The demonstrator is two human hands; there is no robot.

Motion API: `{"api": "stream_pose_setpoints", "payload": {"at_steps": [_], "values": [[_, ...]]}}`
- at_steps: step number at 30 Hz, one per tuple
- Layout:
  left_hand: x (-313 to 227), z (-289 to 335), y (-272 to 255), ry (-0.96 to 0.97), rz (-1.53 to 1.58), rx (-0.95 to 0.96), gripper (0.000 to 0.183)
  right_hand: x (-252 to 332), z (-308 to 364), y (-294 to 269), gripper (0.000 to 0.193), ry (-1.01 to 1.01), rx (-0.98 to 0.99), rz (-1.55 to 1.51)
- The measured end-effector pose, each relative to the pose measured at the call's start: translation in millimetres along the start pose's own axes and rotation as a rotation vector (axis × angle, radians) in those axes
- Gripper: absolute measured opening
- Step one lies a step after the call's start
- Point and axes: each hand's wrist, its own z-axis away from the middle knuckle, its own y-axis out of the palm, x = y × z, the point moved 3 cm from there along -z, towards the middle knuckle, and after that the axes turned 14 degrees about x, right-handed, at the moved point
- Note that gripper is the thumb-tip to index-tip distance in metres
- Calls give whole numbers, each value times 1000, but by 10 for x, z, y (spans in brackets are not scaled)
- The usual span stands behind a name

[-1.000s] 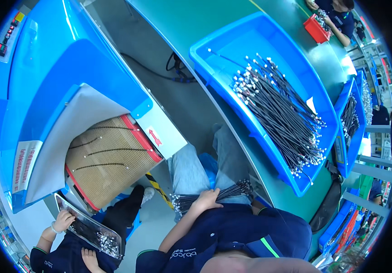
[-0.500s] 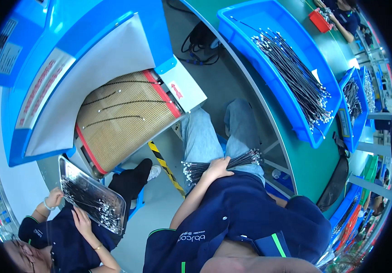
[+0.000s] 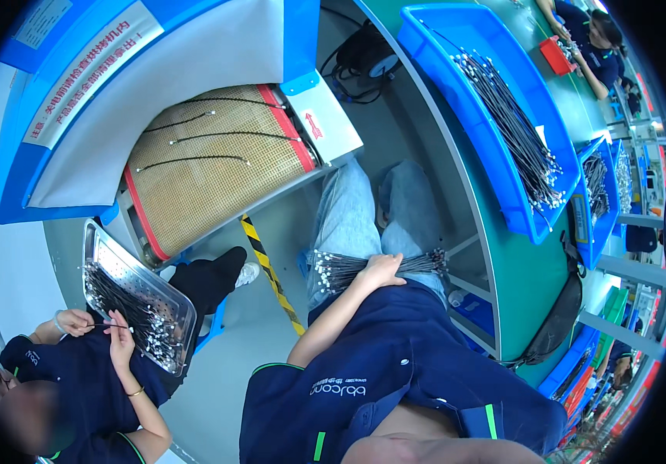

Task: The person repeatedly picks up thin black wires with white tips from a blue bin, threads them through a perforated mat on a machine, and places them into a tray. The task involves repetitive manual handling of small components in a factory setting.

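Across my lap lies a bundle of thin black cables [image 3: 335,272] with pale connectors at both ends. My left hand [image 3: 381,271] is closed over the middle of the bundle, pressing it against my jeans [image 3: 346,209]. Connector ends stick out on either side of the hand. My right hand is out of sight. Ahead and to the left, several similar cables [image 3: 232,138] lie spaced apart on a tan mesh conveyor belt [image 3: 194,189] that comes out of a blue and white machine [image 3: 299,39].
At left, a seated co-worker [image 3: 78,387] has a metal tray [image 3: 101,240] of cables. On the green table [image 3: 483,209] at right stand a large blue bin [image 3: 429,46] of cables and a smaller blue bin [image 3: 592,240]. A black bag [image 3: 557,317] lies there. Another person handles a red box [image 3: 555,56].
The view has shifted slightly. The co-worker's hands have come together and now hold one cable above the tray. My left hand stays on the bundle.
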Motion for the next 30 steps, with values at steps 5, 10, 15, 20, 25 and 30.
{"api": "stream_pose_setpoints", "payload": {"at_steps": [5, 10, 15, 20, 25, 30], "values": [[36, -146, -13, -22, -40, -18, 66, 57, 197, 30, 21, -34, 89, 14], [-79, -154, -118, -38, -28, 36, 63, 99, 323, 164, 21, -136, 166, -35], [-208, -65, -205, -31, -65, 105, 65, -64, 323, 536, 21, -219, 155, -151], [-273, 77, -224, -13, -12, 105, 66, -153, 133, 739, 21, -258, 132, -187], [-302, 33, -150, 63, -15, 104, 67, -256, -201, 933, 21, -274, 30, -198], [-170, 310, -287, -104, -45, 26, 70, -82, -614, 671, 21, -325, -51, -23]]}}
